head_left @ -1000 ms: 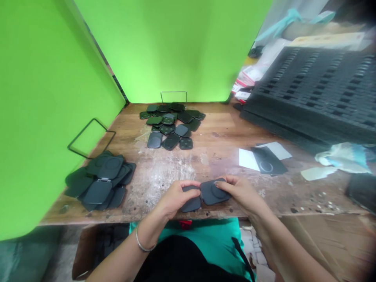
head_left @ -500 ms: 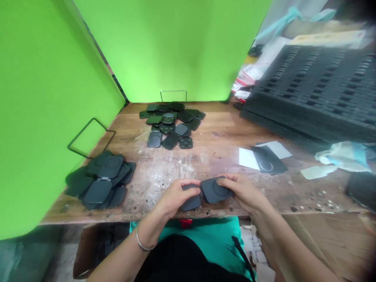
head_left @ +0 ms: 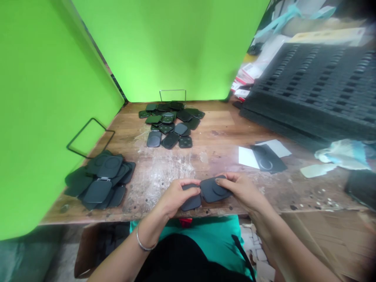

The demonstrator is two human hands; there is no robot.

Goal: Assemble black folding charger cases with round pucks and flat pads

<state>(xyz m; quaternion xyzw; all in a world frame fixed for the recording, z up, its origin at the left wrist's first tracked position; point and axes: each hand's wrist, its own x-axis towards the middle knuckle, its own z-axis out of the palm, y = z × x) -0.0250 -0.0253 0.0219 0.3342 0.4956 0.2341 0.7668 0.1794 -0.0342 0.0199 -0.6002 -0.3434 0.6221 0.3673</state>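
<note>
Near the table's front edge I hold a dark grey folding charging pad [head_left: 212,191], opened out flat into two square panels joined by a hinge. My left hand [head_left: 176,197] is closed on the left panel, thumb on top. My right hand [head_left: 239,190] grips the right panel, its thumb pressing by the round ring on the face. To the left lies a pile of similar dark folding pads [head_left: 99,191], some opened out. Farther back a second group of dark pads [head_left: 154,139] is spread over the table, several showing small round dots.
Green panels [head_left: 182,47] stand behind and at the left, with wire stands [head_left: 91,121] at their feet. White and black cards [head_left: 266,158] lie right of centre. Stacked black slotted foam trays [head_left: 311,82] fill the right side, near a crumpled plastic wrapper [head_left: 342,154]. Below the wooden table [head_left: 217,152] is a cardboard box [head_left: 84,248].
My right thumb has shifted slightly left on the right panel. Both hands keep hold of the charging pad, and the piles look the same.
</note>
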